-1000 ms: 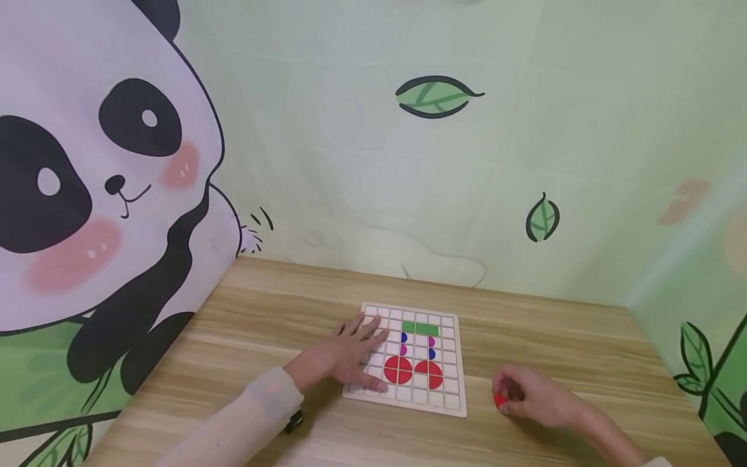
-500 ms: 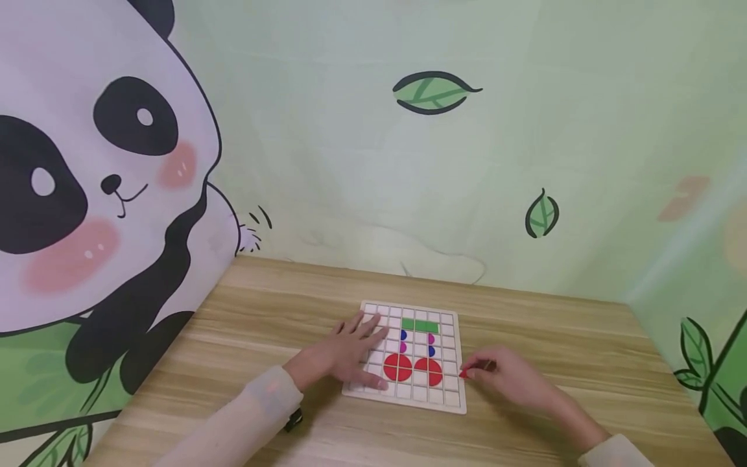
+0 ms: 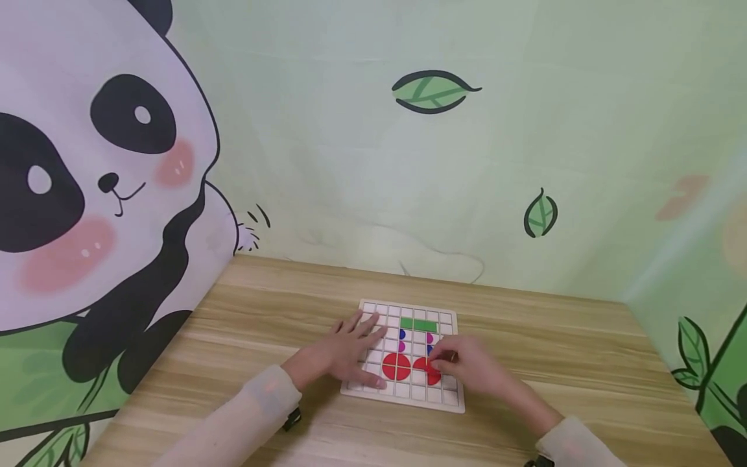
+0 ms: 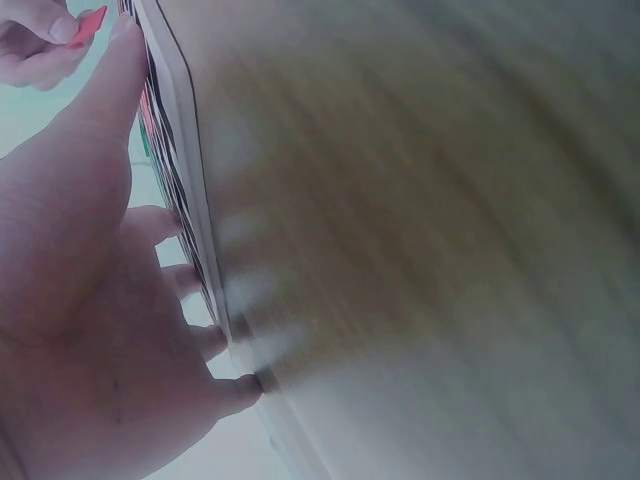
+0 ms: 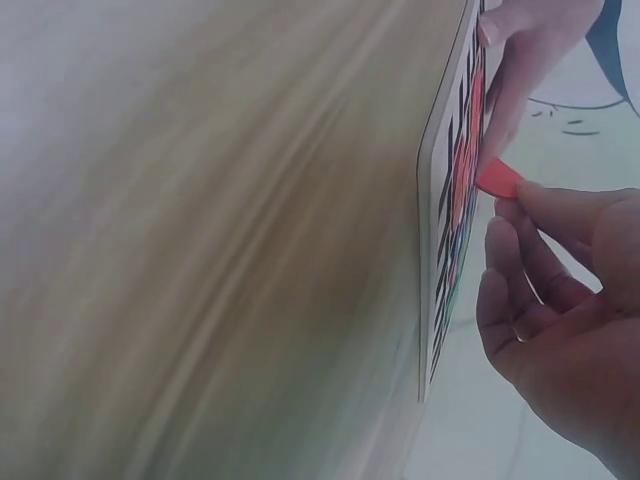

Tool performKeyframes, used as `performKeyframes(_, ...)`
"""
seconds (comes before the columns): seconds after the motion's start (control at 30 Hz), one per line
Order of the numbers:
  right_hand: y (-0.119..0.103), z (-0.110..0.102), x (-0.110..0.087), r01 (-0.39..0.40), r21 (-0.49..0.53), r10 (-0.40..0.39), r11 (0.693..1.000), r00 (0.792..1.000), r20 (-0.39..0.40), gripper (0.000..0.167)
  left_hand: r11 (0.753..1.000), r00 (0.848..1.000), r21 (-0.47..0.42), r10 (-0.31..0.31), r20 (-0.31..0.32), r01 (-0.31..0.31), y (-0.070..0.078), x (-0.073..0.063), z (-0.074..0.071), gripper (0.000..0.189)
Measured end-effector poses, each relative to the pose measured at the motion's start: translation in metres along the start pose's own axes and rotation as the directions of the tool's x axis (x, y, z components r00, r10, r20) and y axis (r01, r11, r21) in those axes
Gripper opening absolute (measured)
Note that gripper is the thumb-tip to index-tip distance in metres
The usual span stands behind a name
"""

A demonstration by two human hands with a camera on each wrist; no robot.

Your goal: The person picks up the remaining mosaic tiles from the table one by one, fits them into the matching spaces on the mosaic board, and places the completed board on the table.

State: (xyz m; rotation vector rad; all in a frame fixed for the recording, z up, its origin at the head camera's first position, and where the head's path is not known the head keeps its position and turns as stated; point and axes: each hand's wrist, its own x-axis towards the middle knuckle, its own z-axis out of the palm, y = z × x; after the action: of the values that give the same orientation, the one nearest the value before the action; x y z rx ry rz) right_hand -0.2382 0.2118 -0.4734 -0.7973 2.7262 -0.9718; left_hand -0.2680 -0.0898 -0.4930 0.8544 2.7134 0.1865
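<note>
A white square grid board (image 3: pixel 403 401) lies on the table. My left hand (image 3: pixel 349 353) rests on its left side, fingers spread and straight. Between thumb and fingertips my right hand (image 3: pixel 469 364) pinches a small red tile (image 5: pixel 498 179), held just over the board's right half; in the left wrist view the same tile shows at the top left. Under those fingertips are red quarter tiles (image 3: pixel 434 378), partly hidden. To their left is a full red circle (image 3: pixel 396 367). Above sit green tiles (image 3: pixel 417 325) in a row, with blue half-circles (image 3: pixel 402 335) and magenta half-circles (image 3: pixel 430 338) below them.
The wooden table (image 3: pixel 280 292) runs back to a pale green cloth wall (image 3: pixel 327 162) printed with a panda (image 3: pixel 134 181) and leaves. Both forearms come in from the front, in light sleeves (image 3: pixel 245 415).
The right hand has carried the red tile leftward from the table beside the board to above the second red circle. My left hand keeps its place on the board.
</note>
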Motion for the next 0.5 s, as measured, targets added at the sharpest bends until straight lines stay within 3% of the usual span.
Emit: performKeyframes(0.5,-0.009,0.015,0.012,0.065,0.006,-0.065,0.998,0.998,0.023,0.008,1.0,1.0,0.017,0.002,0.001,-0.002,0.001,-0.001,-0.001,0.116)
